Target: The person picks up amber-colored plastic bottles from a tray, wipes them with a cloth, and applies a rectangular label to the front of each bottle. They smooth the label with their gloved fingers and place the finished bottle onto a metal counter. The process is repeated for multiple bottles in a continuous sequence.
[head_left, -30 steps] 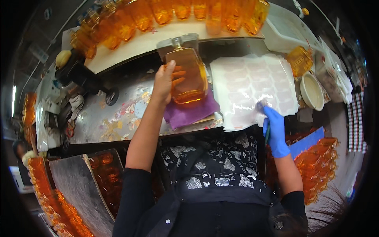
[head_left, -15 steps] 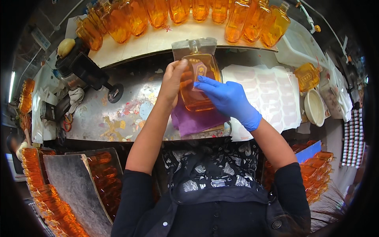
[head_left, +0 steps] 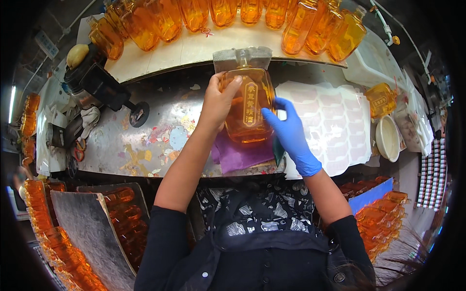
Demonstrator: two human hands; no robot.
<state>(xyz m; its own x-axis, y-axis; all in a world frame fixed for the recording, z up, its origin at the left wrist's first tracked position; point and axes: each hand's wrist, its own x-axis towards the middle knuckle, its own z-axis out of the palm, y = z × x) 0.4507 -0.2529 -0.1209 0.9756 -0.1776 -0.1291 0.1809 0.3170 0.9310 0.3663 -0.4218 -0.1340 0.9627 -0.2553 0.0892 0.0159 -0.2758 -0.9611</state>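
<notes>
Flat amber glass bottle (head_left: 247, 109), gold-lettered | above purple cloth (head_left: 240, 156), neck pointing away from us | our bare left hand (head_left: 218, 101) grips its left side | our blue-gloved right hand (head_left: 289, 130) at right edge, grip unclear

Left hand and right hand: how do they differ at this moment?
The left hand is bare; the right hand is gloved in blue. The left hand grips the amber bottle on its left side; the right hand is at its right edge, and whether it touches is unclear. Both are at the same bottle.
</notes>
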